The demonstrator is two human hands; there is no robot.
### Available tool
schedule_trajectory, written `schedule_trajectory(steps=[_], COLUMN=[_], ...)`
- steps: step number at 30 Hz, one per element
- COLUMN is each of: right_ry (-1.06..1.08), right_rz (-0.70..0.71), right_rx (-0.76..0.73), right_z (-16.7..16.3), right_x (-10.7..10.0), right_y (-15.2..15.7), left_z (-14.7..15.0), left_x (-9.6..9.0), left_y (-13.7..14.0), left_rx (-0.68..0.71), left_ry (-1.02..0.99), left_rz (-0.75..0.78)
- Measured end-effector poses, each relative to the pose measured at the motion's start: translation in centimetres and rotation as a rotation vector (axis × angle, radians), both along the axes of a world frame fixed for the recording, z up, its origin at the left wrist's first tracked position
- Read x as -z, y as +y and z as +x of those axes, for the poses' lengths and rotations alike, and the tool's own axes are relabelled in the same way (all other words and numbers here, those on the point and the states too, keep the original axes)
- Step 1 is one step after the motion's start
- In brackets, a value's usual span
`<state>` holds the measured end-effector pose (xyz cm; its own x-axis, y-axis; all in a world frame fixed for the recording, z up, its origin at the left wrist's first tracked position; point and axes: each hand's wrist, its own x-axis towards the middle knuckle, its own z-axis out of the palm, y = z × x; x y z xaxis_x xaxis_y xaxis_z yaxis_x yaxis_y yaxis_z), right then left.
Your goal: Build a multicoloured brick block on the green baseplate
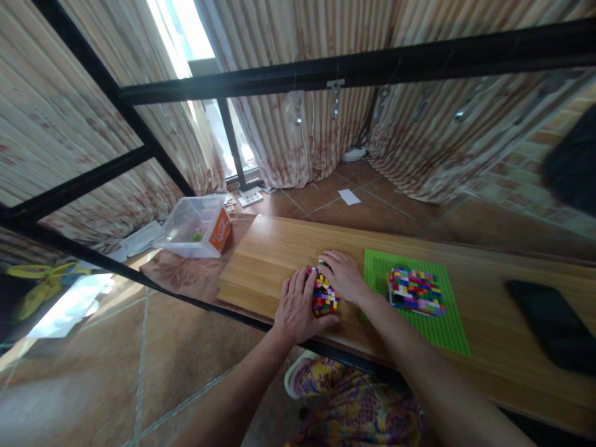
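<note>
Here, low in the middle of the frame, the left hand (295, 307) and right hand (342, 273) cup a multicoloured brick block (323, 293) from both sides — fingers curled against it, pinning it flat on the wooden desk (265, 261). Just right, a second brick block (414, 290) sits on a green baseplate (442, 329) — studs presumably anchoring it. A clear plastic box (195, 226) lies at left.

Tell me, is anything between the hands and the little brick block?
Nothing visible is. The left hand and the right hand both already rest on the brick block, one on each side, on the wooden table.
</note>
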<state>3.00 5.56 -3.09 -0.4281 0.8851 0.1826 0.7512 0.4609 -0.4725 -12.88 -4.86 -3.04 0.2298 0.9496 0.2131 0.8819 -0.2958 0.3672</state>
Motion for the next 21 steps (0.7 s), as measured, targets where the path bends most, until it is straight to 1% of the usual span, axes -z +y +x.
schedule_trajectory(steps=[8, 11, 14, 16, 18, 19, 21], right_ry=[0.108, 0.161, 0.238, 0.283, 0.285, 0.258, 0.148], right_rz=[0.007, -0.024, -0.045, -0.008, 0.063, 0.098, 0.115], right_rx=[-0.004, -0.022, -0.015, 0.043, 0.147, 0.198, 0.223], right_z=[-0.4, -0.6, 0.2, 1.4, 3.0, 3.8, 5.2], right_x=[0.4, 0.0, -0.6, -0.9, -1.0, -1.0, -0.6], right_y=[-3.4, -4.3, -4.6, -4.5, -4.3, -4.2, -4.1], left_z=[0.3, 0.2, 0.1, 0.1, 0.1, 0.1, 0.1], left_x=[0.3, 0.3, 0.1, 0.0, -0.2, -0.2, -0.3], left_y=[0.0, 0.0, 0.0, 0.0, 0.0, 0.0, 0.1], left_rx=[-0.028, -0.019, -0.007, -0.008, -0.008, -0.007, -0.004], left_ry=[-0.011, -0.015, -0.021, -0.029, -0.034, -0.035, -0.035], left_rz=[0.020, 0.044, 0.044, 0.032, 0.021, 0.016, 0.012])
